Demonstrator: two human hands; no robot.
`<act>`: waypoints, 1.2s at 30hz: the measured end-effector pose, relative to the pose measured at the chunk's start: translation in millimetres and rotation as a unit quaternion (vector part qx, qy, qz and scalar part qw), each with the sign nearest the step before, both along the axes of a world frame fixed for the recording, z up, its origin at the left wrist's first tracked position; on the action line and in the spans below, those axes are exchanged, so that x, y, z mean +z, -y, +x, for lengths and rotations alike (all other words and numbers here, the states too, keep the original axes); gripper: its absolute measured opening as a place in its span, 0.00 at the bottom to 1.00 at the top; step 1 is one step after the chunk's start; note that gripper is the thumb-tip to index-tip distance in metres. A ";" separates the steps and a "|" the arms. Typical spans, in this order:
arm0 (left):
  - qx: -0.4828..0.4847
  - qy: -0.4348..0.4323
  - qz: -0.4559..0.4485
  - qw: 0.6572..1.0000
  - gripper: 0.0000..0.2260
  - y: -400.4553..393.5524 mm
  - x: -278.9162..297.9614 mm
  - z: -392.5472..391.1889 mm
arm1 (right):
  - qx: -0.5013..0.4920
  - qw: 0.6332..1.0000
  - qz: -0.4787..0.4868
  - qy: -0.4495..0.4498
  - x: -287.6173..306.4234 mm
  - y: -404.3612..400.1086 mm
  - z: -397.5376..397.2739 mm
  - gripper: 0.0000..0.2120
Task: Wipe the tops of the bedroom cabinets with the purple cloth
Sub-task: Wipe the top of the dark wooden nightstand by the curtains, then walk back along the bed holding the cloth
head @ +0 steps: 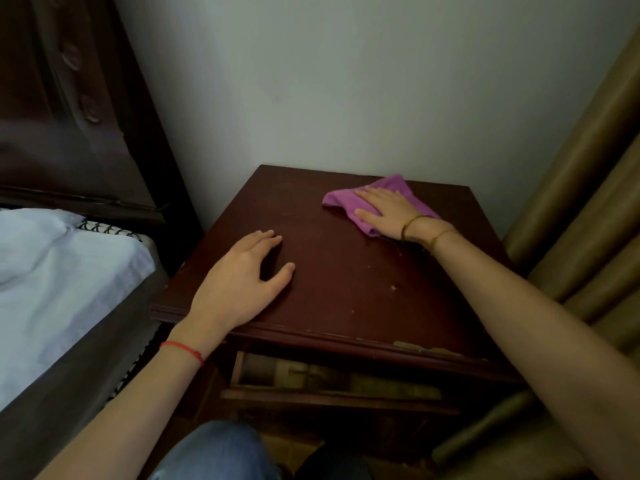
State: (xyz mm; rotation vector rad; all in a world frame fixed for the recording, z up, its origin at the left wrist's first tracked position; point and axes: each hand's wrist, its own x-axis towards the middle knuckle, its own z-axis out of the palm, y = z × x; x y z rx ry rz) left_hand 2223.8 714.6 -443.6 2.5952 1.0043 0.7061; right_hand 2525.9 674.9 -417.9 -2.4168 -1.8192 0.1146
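A dark red-brown bedside cabinet (346, 271) stands against the wall, its top scuffed and chipped near the front edge. The purple cloth (391, 188) lies bunched on the far right part of the top. My right hand (384, 211) presses flat on the cloth, fingers straight and pointing left. My left hand (242, 275) rests on the near left part of the top, fingers relaxed and slightly spread, holding nothing.
A bed with a pale sheet (59, 271) and a dark carved headboard (69, 116) stands close on the left. Olive-brown curtain folds (588, 220) hang along the right. Below the top, a drawer (329, 379) stands partly open. My knee in blue jeans (214, 452) is below.
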 end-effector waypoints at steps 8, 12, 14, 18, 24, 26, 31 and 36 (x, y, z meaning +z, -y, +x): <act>-0.001 -0.001 -0.004 1.000 0.25 2.6 1.9 0.3 | 0.124 0.988 0.044 -0.075 7.9 45.3 -46.6 0.25; -0.001 -0.004 -0.005 1.000 0.25 2.0 1.3 -0.4 | 0.095 0.987 0.103 -0.083 5.4 61.3 -53.2 0.23; -0.001 0.003 -0.007 1.000 0.25 0.7 0.1 -0.2 | 0.082 0.984 0.138 -0.072 2.1 62.8 -57.9 0.22; -0.002 0.013 0.002 1.000 0.23 -2.1 -0.7 -0.7 | 0.057 0.979 0.178 -0.078 -1.7 60.2 -60.7 0.18; 0.008 -0.005 -0.026 1.000 0.18 0.9 38.3 -8.2 | 0.007 0.976 0.178 -0.125 16.3 67.4 -71.7 0.16; 0.015 -0.016 -0.031 0.999 0.16 5.7 62.3 -14.8 | -0.010 0.976 0.164 -0.146 34.4 77.0 -81.6 0.17; 0.030 -0.028 -0.033 0.999 0.13 35.0 147.6 -47.1 | -0.054 0.975 0.111 -0.184 109.3 116.4 -114.6 0.18; 0.048 -0.047 -0.034 0.997 0.13 85.4 256.2 -97.3 | -0.039 0.978 0.098 -0.179 217.4 167.8 -161.6 0.20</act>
